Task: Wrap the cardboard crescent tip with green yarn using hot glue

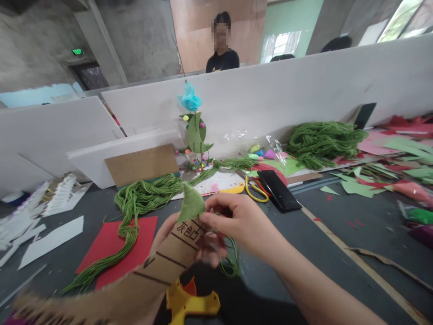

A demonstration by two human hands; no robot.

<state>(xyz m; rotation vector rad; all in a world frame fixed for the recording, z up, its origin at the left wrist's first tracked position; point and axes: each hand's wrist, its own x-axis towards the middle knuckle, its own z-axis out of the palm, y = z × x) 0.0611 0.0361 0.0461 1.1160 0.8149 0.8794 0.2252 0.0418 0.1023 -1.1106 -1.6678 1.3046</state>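
My left hand (165, 231) is closed on a curved brown cardboard strip (158, 266), partly hidden behind it. The strip carries black lines and handwritten characters. Its pointed tip is wrapped in green yarn (191, 204). At the wrapping's lower right edge, my right hand (228, 214) pinches the yarn between thumb and forefinger. Loose loops of green yarn (232, 264) hang beneath that hand. Under the strip lies a yellow tool with an orange part (192, 302), which looks like a glue gun.
Green yarn skeins lie on the left (149, 194) and back right (321, 140). Scissors (257, 189) and a phone (279, 190) lie ahead. Red paper (142, 239) is at left; paper scraps (361, 183) at right. A green decorated figure (196, 133) stands before the white board (270, 97); a person (222, 61) is behind.
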